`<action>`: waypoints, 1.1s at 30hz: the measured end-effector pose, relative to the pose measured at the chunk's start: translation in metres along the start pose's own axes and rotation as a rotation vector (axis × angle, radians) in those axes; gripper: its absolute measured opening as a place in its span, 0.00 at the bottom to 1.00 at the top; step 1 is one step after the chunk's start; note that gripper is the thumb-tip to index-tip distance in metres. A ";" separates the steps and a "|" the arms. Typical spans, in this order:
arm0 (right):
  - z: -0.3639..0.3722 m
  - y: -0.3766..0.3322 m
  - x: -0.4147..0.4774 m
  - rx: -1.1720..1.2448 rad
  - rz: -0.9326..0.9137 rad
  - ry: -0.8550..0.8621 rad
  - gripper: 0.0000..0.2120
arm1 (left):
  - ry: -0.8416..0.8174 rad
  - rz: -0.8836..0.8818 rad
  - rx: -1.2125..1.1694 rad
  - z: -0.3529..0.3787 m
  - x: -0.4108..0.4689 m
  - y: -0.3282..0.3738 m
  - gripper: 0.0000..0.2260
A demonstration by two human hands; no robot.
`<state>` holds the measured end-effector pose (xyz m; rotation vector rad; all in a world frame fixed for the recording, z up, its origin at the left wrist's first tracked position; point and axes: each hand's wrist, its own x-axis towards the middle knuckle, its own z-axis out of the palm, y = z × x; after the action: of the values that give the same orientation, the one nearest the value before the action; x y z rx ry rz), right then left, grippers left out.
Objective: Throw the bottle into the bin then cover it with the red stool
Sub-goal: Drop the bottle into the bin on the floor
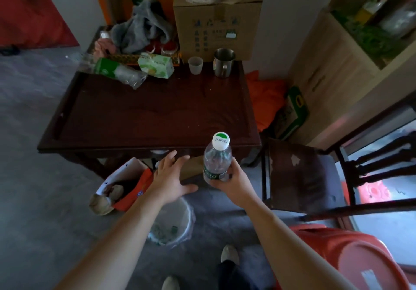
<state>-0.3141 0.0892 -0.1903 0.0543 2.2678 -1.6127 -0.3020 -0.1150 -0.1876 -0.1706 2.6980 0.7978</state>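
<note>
Left hand (169, 178): empty, palm down, fingers spread.
Right hand (234, 180): beside the left, fingers wrapped, gripping.

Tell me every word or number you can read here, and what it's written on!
"Cestbon": on the white and green cap of the water bottle held in the right hand.
Bottle's dark green label: too blurred to read.
Cardboard box: printed symbols and characters, too small to read.
Green tissue pack: print too blurred.
Orange paper bag on the floor: small logo, unreadable.
Red stool: pale sticker, unreadable.
</note>
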 end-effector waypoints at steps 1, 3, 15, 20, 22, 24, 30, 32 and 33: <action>0.009 0.000 -0.006 0.008 0.002 0.003 0.27 | -0.001 0.003 0.001 -0.003 -0.006 -0.007 0.41; 0.026 -0.001 -0.017 0.010 0.008 0.008 0.27 | -0.008 0.008 0.016 -0.008 -0.019 -0.022 0.41; 0.111 -0.006 -0.076 -0.048 0.043 0.058 0.26 | -0.046 0.035 0.032 -0.026 -0.078 -0.102 0.42; 0.125 -0.002 -0.089 -0.070 0.059 -0.016 0.29 | -0.017 0.031 0.004 -0.026 -0.093 -0.118 0.41; 0.128 0.000 -0.088 -0.073 0.064 -0.047 0.30 | -0.015 0.003 -0.003 -0.026 -0.099 -0.119 0.41; 0.129 0.001 -0.086 -0.066 0.068 -0.059 0.29 | -0.022 -0.021 0.000 -0.025 -0.104 -0.118 0.41; 0.129 0.016 -0.081 -0.034 0.064 -0.094 0.31 | -0.007 -0.045 0.000 -0.017 -0.108 -0.117 0.41; 0.132 0.026 -0.077 -0.044 0.072 -0.111 0.31 | 0.010 -0.043 -0.015 -0.013 -0.106 -0.120 0.40; 0.134 0.031 -0.075 -0.046 0.081 -0.112 0.31 | 0.015 -0.040 -0.020 -0.011 -0.105 -0.123 0.40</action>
<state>-0.2016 -0.0110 -0.2339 0.0433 2.1876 -1.4846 -0.1813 -0.2215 -0.2066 -0.2354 2.6926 0.8158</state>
